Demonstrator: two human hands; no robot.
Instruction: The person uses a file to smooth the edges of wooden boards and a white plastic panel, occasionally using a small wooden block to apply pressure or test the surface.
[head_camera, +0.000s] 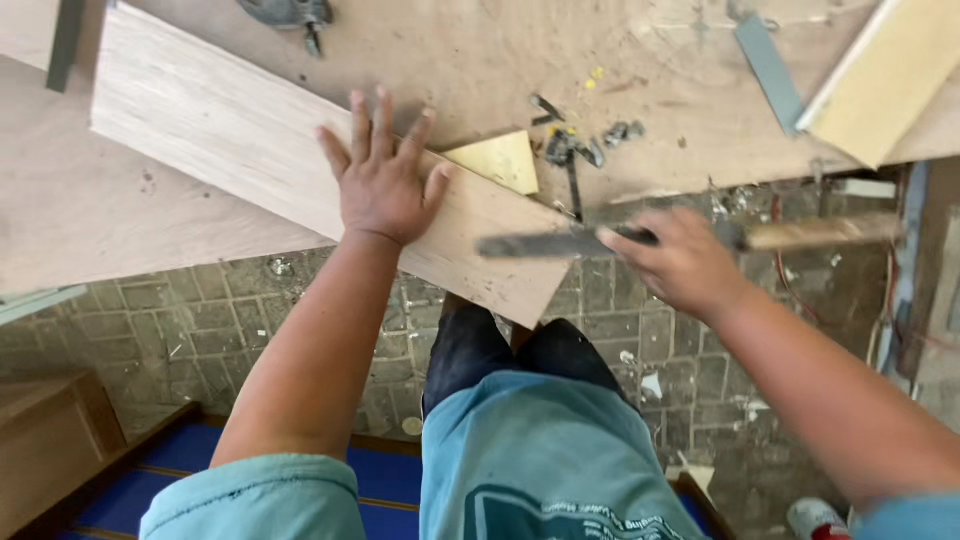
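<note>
Left hand (383, 185) flat, fingers spread, pressing down on long pale wooden plank (250, 150) lying slantwise over worn brown plywood desk (480, 60), near end overhanging stone-paved floor (200, 320). Right hand (680, 262) closed in a grip round blurred dark flat metal tool (560, 243), blade reaching left to plank's near end. Small yellow triangular offcut (500, 160) just beyond plank, dark screws (590, 145) scattered beside.
</note>
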